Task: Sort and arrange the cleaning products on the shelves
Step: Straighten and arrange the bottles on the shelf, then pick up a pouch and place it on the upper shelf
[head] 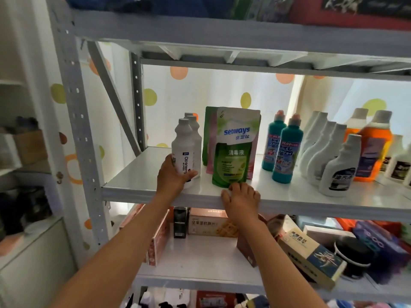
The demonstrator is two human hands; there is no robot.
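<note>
A white "Oil enemy" bottle (pixel 183 147) stands at the left of the white middle shelf (pixel 142 174), with my left hand (pixel 172 176) wrapped around its base. Two more white bottles (pixel 195 130) stand right behind it. Green and pink "seaways" refill pouches (pixel 235 150) stand upright beside them. My right hand (pixel 241 201) rests on the shelf's front edge, just below the front pouch, fingers bent and holding nothing. Two teal bottles (pixel 287 150) stand further right, then several white spray bottles without heads (pixel 327 150), and orange jugs (pixel 371 150).
Small white bottles with dark labels (pixel 398 163) stand at the far right. The shelf below holds boxes (pixel 211 223), a tilted carton (pixel 311 256) and dark packs. A grey perforated upright (pixel 77 130) and a diagonal brace bound the left side. The upper shelf hangs close above.
</note>
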